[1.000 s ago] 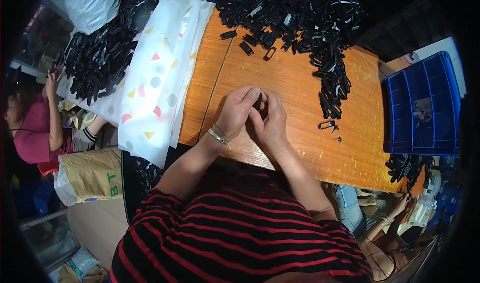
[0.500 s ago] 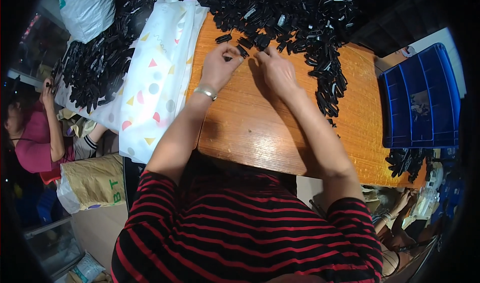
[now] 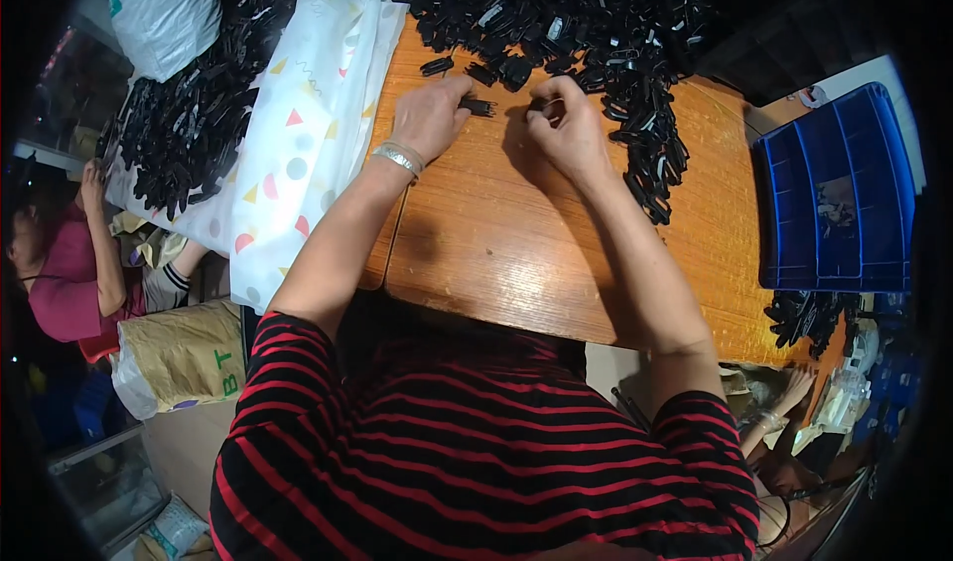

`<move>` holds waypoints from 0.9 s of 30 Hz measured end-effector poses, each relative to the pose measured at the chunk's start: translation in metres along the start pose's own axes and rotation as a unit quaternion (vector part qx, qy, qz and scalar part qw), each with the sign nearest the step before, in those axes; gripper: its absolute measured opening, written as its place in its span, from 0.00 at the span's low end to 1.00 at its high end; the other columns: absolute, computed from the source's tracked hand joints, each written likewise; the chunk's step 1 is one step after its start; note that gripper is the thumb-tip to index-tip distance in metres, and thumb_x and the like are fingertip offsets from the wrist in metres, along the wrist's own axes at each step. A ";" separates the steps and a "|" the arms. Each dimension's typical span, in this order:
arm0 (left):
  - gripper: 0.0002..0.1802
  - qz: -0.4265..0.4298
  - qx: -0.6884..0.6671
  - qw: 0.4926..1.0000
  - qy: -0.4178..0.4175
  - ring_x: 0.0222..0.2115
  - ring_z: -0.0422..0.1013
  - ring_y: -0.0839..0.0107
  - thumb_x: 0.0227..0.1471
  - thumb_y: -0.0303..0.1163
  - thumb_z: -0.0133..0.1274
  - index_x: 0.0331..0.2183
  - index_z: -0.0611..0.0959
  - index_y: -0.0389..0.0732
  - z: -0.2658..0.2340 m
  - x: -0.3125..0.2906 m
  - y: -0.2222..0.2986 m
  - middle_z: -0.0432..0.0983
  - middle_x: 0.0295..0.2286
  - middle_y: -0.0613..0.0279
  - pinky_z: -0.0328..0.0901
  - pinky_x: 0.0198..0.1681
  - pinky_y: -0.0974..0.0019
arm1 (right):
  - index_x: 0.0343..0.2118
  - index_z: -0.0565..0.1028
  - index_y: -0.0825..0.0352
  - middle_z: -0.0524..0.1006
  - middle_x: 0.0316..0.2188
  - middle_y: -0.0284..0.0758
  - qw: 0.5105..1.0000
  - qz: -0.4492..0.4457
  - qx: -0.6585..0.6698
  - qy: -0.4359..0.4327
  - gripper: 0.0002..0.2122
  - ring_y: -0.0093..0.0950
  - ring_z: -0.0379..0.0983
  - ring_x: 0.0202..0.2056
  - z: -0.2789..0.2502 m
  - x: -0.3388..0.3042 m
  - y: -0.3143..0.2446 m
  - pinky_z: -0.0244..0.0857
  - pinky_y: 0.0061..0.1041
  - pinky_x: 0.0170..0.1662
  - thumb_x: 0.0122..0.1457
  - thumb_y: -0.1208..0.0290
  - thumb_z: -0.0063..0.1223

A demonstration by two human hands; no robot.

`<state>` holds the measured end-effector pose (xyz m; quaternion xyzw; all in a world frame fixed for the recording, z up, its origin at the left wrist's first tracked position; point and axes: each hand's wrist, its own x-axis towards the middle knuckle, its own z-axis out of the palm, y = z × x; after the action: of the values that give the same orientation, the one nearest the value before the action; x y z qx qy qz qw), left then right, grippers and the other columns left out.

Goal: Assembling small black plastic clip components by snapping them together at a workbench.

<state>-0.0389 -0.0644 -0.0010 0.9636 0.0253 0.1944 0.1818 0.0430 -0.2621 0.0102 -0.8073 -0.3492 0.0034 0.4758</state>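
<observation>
My left hand (image 3: 432, 121) is closed around one end of a small black plastic piece (image 3: 480, 108), whose pronged end points right toward my other hand. Across a short gap, my right hand (image 3: 573, 134) has its fingers curled in a pinch. Something dark shows at those fingertips, too small to make out. Both hands are just above the wooden table (image 3: 486, 233). Several loose black pieces (image 3: 437, 67) lie just beyond my left hand, at the near edge of a big heap of similar black plastic parts (image 3: 566, 25).
A patterned white sheet (image 3: 288, 154) covers the table's left, with another black heap (image 3: 189, 134) and a white bag (image 3: 167, 20) beyond. A blue crate (image 3: 839, 194) stands at the right, black parts (image 3: 809, 321) below it. One person (image 3: 74, 263) sits left; another's arm (image 3: 784, 402) shows lower right.
My left hand has turned over, and the black piece in it now points right. My right hand has shifted right, away from the left, with its fingers more curled.
</observation>
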 end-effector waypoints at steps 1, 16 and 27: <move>0.12 -0.003 -0.055 0.998 0.006 0.29 0.74 0.57 0.45 0.26 0.58 0.36 0.79 0.43 -0.001 -0.006 0.002 0.77 0.28 0.57 0.67 0.31 0.59 | 0.40 0.72 0.70 0.73 0.34 0.36 1.000 0.001 0.002 -0.002 0.12 0.25 0.74 0.32 0.004 -0.007 -0.009 0.70 0.25 0.35 0.51 0.82 0.56; 0.16 -0.230 -0.638 0.735 0.020 0.20 0.68 0.85 0.50 0.29 0.59 0.42 0.80 0.34 -0.028 -0.054 0.056 0.75 0.24 0.69 0.60 0.21 0.82 | 0.42 0.75 0.73 0.78 0.29 0.33 0.933 0.090 0.344 0.061 0.12 0.18 0.74 0.32 0.028 -0.054 -0.063 0.69 0.17 0.37 0.54 0.79 0.59; 0.17 -0.206 -0.563 0.798 0.063 0.21 0.69 0.85 0.52 0.27 0.58 0.44 0.79 0.33 -0.042 -0.065 0.075 0.75 0.25 0.68 0.62 0.22 0.80 | 0.40 0.76 0.70 0.76 0.32 0.31 0.982 -0.047 0.151 0.105 0.10 0.17 0.75 0.32 0.024 -0.062 -0.067 0.70 0.15 0.33 0.54 0.79 0.59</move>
<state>-0.1163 -0.1280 0.0379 0.6495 0.1205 0.1928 0.7256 -0.0492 -0.2588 0.0286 -0.7048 -0.3302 -0.0512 0.6257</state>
